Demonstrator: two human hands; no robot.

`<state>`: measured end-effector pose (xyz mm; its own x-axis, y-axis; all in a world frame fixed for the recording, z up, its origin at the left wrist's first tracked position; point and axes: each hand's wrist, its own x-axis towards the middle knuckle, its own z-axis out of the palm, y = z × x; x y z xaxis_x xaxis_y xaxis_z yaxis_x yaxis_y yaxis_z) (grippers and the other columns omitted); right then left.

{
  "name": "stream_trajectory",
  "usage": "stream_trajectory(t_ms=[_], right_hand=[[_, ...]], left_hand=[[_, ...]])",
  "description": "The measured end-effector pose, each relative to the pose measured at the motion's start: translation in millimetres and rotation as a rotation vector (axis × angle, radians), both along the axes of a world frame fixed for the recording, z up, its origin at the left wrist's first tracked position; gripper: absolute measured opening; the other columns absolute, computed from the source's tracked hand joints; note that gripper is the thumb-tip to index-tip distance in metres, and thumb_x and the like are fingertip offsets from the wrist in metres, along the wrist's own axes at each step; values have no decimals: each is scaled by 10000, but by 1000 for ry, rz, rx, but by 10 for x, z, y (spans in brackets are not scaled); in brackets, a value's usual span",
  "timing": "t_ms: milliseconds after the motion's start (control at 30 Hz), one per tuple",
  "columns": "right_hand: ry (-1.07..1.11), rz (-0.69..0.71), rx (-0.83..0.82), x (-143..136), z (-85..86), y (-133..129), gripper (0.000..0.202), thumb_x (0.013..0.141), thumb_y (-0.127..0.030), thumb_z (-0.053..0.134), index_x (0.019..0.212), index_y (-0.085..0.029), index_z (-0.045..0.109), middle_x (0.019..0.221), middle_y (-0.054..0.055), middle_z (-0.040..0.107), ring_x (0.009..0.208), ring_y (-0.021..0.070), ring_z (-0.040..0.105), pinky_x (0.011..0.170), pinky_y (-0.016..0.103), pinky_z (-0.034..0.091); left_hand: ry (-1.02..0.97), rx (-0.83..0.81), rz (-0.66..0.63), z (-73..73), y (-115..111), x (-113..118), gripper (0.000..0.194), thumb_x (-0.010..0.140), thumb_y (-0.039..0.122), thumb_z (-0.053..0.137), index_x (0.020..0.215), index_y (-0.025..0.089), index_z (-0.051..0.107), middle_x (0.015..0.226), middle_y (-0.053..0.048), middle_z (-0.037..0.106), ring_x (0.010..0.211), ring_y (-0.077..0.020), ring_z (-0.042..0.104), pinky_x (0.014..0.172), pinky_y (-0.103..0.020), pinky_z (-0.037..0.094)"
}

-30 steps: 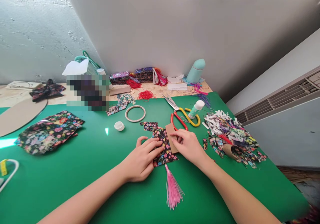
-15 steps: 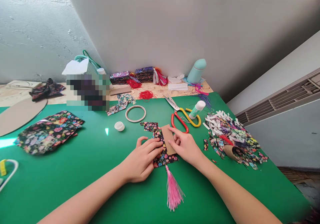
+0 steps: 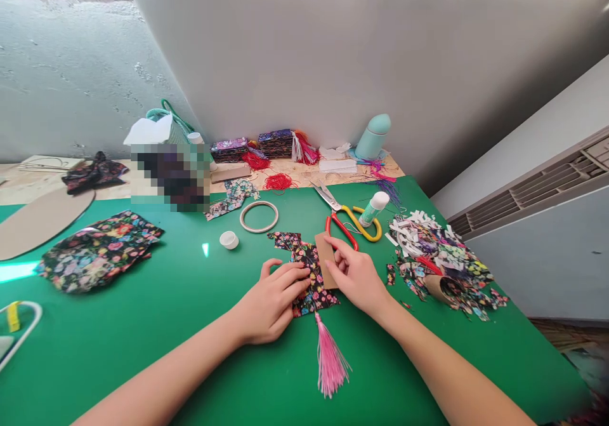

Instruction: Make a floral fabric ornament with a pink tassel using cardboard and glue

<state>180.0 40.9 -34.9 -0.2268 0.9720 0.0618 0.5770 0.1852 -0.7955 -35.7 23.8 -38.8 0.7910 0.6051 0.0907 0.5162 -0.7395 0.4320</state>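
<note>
Pressing hand: your left hand [image 3: 273, 299] lies at nine o'clock on the floral fabric piece [image 3: 313, 256]; its fingers are flat, slightly spread, tips resting on the print.
Pinching hand: your right hand [image 3: 358, 280] comes in from four o'clock; thumb and forefinger pinch the outer edge of a brown cardboard strip [image 3: 324, 254]; the other fingers curl in.
Floral fabric: the centre of your clock, between both hands on the green tabletop [image 3: 185, 273]; a narrower part juts out towards eleven.
Cardboard: along the fabric's three o'clock side, overlapping it, a little tilted; you cannot tell whether it touches all along.
Pink tassel: near six o'clock, hanging off the fabric's lower edge [image 3: 332, 362]; its strands fan towards you.
Scissors: one o'clock, blades pointing away from you [image 3: 337, 207]; the glue stick [image 3: 374, 209] stands just beside the yellow handle.
Tape ring: eleven o'clock [image 3: 259, 230]; the small white cap [image 3: 229, 240] sits near it, at ten.
Scrap pile: three o'clock, well apart from the fabric [image 3: 442, 254].
</note>
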Motion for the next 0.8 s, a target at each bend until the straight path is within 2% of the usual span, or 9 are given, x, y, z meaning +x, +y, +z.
stream_trajectory(t_ms=[167, 367, 500, 667, 800], right_hand=[[28, 58, -62, -35, -19, -5, 453, 799, -159, 511, 1251, -144, 516, 632, -43, 514, 524, 108, 512, 545, 222, 448], [-86, 33, -84, 11, 0, 48, 474, 774, -120, 522, 1248, -126, 526, 552, -72, 439, 528, 118, 494, 553, 227, 411], [-112, 29, -61, 57, -7, 60, 486, 764, -118, 519, 1249, -141, 527, 576, -63, 467, 533, 120, 505, 551, 231, 408], [-21, 5, -36, 53, -14, 39, 459, 806, -155, 490, 1264, -141, 504, 630, -48, 488, 516, 109, 499, 536, 230, 414], [75, 53, -70, -2, -16, 18, 481, 822, -184, 495, 1300, -141, 471, 641, -47, 491, 530, 108, 504, 544, 224, 431]], left_hand=[[-5, -4, 6, -5, -1, -4, 551, 727, 114, 389, 1268, 192, 454, 1296, -119, 520, 1253, -293, 409, 1027, -508, 235], [-4, 0, 2, -12, 2, -4, 522, 747, 120, 382, 1262, 175, 453, 1303, -126, 516, 1263, -290, 402, 1024, -513, 236], [0, -7, 3, -13, 1, -2, 517, 758, 128, 381, 1268, 173, 450, 1303, -130, 514, 1258, -293, 407, 1023, -519, 237], [-12, -14, 15, -15, -4, 0, 520, 764, 131, 381, 1277, 190, 449, 1299, -122, 520, 1252, -292, 411, 1028, -514, 231], [-3, -4, 10, -8, -4, -1, 520, 753, 115, 376, 1263, 184, 452, 1301, -123, 517, 1265, -281, 398, 1029, -500, 227]])
